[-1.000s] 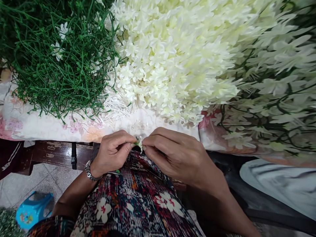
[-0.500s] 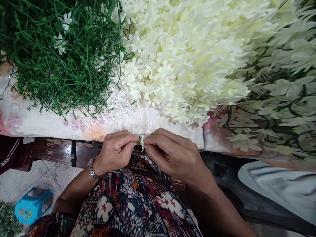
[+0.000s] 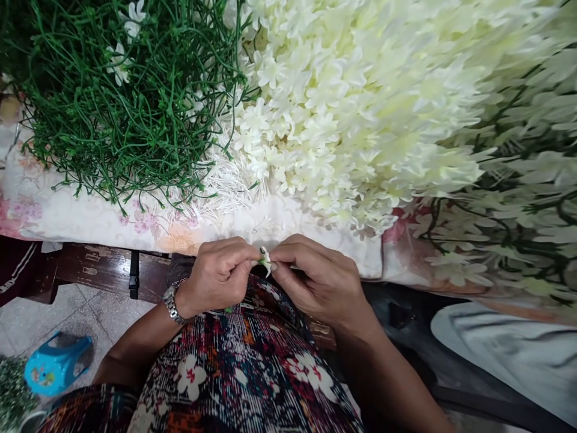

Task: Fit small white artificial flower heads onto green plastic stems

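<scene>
Between my fingertips, over the near edge of the cloth-covered table (image 3: 108, 225), is a small white flower (image 3: 266, 260) with a bit of green at its base. My left hand (image 3: 220, 273), with a metal watch on the wrist, pinches the green part. My right hand (image 3: 315, 276) pinches the flower's petals from the other side. Beyond my hands lie a heap of white flowers (image 3: 324, 120), a pile of green stems (image 3: 130, 120) at the left, and thin white sticks (image 3: 225, 180) between the two.
White flowers on dark green stems (image 3: 532, 204) spread over the right side. Below the table at the left are a wooden bench (image 3: 99, 276) and a blue stool (image 3: 56, 364). A pale cushion-like surface (image 3: 500, 355) is at the lower right.
The flower has turned and tilted between my fingertips, which stay close together. The view has shifted slightly, so the piles appear a little further right.
</scene>
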Available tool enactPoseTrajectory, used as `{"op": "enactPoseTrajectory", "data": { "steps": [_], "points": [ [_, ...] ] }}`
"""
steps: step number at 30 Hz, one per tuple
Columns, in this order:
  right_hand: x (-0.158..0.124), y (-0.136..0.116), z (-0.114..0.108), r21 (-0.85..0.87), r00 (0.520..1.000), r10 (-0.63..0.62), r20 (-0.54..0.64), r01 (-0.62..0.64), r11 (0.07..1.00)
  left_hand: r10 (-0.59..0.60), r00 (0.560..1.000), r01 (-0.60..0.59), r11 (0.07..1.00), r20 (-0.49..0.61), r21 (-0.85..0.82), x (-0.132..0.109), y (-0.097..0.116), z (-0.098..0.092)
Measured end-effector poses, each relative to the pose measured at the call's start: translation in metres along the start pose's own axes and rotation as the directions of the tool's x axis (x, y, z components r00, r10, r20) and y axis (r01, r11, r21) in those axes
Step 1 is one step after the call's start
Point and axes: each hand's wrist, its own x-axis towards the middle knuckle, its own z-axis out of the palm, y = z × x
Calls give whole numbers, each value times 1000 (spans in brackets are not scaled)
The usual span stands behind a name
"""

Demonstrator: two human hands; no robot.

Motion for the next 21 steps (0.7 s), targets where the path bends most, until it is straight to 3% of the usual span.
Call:
{"op": "enactPoseTrajectory", "data": {
  "steps": [21],
  "points": [
    [-2, 5, 8, -62, 999, -14, -48, 11, 998, -12, 1000, 12, 989, -1, 147, 1, 3, 4]
  ]
}}
